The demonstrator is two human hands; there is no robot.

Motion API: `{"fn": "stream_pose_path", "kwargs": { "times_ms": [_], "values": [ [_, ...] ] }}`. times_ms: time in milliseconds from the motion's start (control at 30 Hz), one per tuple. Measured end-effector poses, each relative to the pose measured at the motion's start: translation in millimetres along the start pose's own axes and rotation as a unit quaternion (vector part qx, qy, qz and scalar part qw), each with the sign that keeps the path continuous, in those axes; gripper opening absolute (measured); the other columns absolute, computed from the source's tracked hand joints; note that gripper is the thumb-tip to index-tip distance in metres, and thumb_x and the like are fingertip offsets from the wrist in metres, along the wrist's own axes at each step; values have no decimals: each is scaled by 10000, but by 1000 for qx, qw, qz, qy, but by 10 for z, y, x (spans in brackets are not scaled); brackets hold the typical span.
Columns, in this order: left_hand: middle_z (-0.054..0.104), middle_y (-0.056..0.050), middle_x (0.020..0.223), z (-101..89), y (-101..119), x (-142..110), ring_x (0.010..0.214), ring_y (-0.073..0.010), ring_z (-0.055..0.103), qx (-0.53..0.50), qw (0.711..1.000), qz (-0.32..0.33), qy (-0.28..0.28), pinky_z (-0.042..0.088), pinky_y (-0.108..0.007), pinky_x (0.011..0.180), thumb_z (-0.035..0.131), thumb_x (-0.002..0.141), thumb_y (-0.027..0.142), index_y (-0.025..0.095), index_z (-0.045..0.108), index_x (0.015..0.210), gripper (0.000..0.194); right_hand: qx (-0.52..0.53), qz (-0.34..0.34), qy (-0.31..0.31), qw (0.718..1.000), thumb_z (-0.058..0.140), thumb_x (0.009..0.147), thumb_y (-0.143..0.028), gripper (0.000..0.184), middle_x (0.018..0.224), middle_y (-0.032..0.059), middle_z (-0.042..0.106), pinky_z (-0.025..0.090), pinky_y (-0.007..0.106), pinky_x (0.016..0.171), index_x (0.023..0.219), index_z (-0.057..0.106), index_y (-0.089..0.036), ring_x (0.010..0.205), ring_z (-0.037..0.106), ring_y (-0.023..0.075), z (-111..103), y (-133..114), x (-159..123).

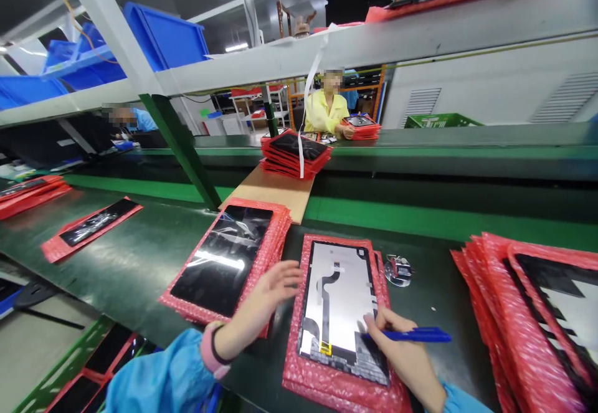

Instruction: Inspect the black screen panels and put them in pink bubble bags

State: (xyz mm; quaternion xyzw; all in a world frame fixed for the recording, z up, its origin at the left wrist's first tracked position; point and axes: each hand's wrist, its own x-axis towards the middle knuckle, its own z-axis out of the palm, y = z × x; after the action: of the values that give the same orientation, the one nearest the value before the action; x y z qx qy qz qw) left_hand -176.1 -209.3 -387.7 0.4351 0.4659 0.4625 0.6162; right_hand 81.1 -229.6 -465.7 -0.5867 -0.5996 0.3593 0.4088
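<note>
A display panel (348,282) lies with its silvery back up on red bubble wrap (322,379), directly before me. A dark ribbon cable (326,304) runs down it to a yellow-edged connector (326,348). My right hand (397,341) is closed around a blue pen (415,335), low over the panel's right side. Whether the pen touches the panel, I cannot tell. With fingers stretched out, my left hand (275,288) is at the panel's left edge and holds nothing. To its left, a glossy black panel (224,257) rests on a bubble-wrap stack.
More wrapped panels (495,313) are piled at right. A small round clear dish (398,270) sits beside the wrap. Behind, a panel stack (294,154) stands on a brown board (289,196). A green post (180,151) rises at left. A person in yellow (327,111) works opposite.
</note>
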Motion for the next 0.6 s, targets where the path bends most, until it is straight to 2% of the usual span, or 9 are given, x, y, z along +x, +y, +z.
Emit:
{"fn": "stream_pose_path", "kwargs": {
  "times_ms": [67,133,300,467,600],
  "values": [
    [598,-122,1136,140,-219,8,1069,-254,549,-2,999,-44,14,393,-400,982,667,612,130,153,586,1060,456,-20,-5,-7,1000,580,697,-466,405,452,-43,372,283,265,498,482,339,-222,456,386,127,27,7,-2],
    [584,-126,1175,181,-357,54,1116,-255,520,5,997,-66,28,350,-398,1019,626,579,88,147,590,1055,481,-33,-6,-12,999,563,700,-451,376,459,-43,379,282,266,509,492,351,-221,458,386,128,43,5,-3],
    [574,-115,1219,190,-425,136,1180,-250,482,-5,995,-93,45,290,-365,1059,588,546,31,145,595,1043,510,-37,-1,-16,999,553,691,-442,350,469,-40,389,270,272,529,494,366,-221,464,375,129,46,-19,-18],
    [627,-85,1022,172,-392,188,934,-176,590,-64,988,-123,71,410,-298,879,584,570,20,146,564,992,441,1,13,-10,1000,583,669,-423,349,462,-44,370,260,272,528,486,361,-225,466,355,125,42,-35,-23],
    [641,-46,858,158,-312,274,714,-118,599,-76,983,-148,75,424,-251,705,618,629,83,148,529,991,379,74,40,-8,996,598,695,-457,398,438,-39,399,290,261,507,492,342,-230,457,379,125,38,-32,1]
  ]
}}
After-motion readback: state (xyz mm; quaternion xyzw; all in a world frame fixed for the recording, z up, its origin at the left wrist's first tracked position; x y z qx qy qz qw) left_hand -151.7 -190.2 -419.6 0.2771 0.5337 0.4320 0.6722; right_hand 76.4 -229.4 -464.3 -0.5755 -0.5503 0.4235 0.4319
